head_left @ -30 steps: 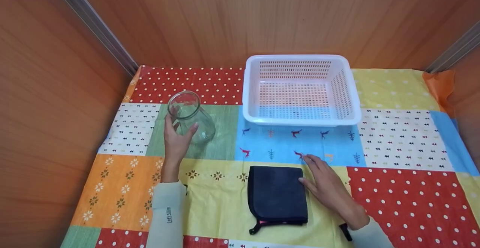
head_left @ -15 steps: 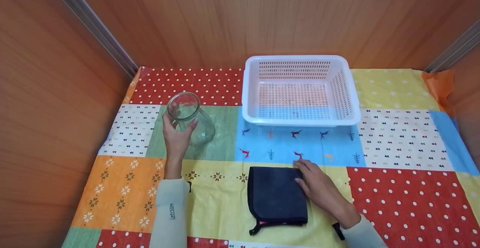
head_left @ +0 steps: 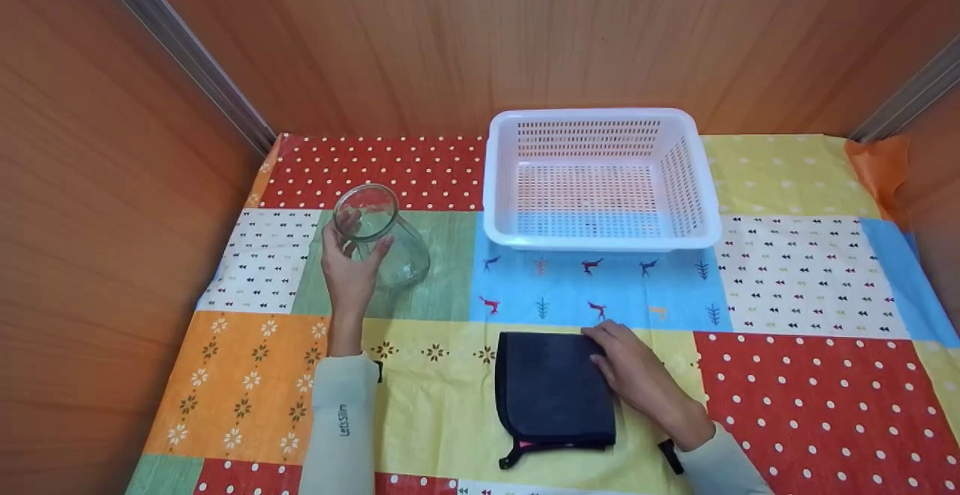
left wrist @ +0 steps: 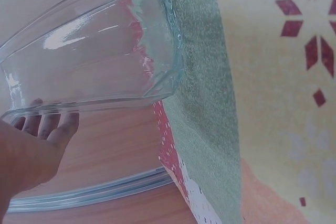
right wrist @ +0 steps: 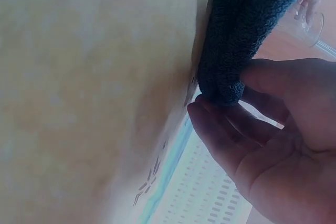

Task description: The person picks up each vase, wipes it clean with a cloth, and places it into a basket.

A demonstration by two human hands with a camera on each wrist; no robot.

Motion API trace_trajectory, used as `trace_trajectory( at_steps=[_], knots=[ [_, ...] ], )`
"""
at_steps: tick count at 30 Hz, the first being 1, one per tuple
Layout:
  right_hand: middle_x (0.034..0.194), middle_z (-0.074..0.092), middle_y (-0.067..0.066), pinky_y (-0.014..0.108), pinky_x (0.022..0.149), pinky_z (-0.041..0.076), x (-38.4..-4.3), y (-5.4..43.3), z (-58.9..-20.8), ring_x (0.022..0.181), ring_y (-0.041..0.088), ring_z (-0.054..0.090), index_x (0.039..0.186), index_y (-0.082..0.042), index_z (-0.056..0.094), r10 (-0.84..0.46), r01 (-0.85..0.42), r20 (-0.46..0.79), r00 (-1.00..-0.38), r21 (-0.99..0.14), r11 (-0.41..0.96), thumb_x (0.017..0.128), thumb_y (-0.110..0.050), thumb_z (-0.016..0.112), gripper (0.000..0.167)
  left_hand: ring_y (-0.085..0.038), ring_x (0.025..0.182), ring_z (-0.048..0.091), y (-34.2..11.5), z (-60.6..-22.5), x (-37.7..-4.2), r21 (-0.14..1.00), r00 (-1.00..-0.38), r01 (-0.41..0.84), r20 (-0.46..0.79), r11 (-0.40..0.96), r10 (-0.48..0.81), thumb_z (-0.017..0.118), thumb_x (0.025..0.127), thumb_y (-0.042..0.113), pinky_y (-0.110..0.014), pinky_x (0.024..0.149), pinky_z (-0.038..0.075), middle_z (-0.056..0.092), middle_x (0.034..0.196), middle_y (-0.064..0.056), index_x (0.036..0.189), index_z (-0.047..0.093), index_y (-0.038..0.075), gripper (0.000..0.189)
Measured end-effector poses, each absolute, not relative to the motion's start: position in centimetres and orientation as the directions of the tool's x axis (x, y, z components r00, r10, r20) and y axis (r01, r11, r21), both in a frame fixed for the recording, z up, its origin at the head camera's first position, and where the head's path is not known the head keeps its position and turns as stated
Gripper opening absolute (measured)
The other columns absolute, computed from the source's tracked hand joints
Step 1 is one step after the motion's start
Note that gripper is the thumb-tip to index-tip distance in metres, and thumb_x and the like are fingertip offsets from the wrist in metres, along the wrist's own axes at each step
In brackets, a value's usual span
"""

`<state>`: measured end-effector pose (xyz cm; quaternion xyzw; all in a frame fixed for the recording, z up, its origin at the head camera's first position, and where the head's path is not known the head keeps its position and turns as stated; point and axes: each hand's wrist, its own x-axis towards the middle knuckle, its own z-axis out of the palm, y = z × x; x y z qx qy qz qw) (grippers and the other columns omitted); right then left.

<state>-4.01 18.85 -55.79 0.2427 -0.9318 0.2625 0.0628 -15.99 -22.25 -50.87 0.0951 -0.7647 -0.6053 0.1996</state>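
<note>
A clear glass jar [head_left: 403, 256] stands upright, left of a folded dark cloth [head_left: 553, 386].

Left grip [head_left: 350, 274] curled at the end of an outstretched left forearm [head_left: 343, 424]; right grip [head_left: 637, 375] pinching, right forearm [head_left: 721, 463] slanting inward.

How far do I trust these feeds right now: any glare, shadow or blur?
Head: mostly crisp and evenly lit, with a faint shadow before the white basket; left wrist: hazy, with a bright glare streak on the glass jar; right wrist: tablecloth blurred and washed out, though the pile of the dark cloth still reads.
</note>
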Motion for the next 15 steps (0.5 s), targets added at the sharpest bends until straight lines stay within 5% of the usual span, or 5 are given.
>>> trace_trajectory(
  at_steps=[15],
  knots=[
    [0.099,0.064,0.004,0.043,0.084,0.060,-4.05,18.49,-55.15,0.091,0.021,0.066,0.101,-0.004,0.070,-0.373,-0.452,0.258,-0.891,-0.568,0.688,0.084,0.017,0.075,0.027,-0.028,0.142,0.052,-22.55,-50.66,-15.93,0.967,-0.906,0.066,0.161,0.244,-0.391,0.091,0.085,0.013,-0.043,0.120,0.043,0.060,0.149,-0.013,0.148,0.049,0.002,0.076]
  ],
)
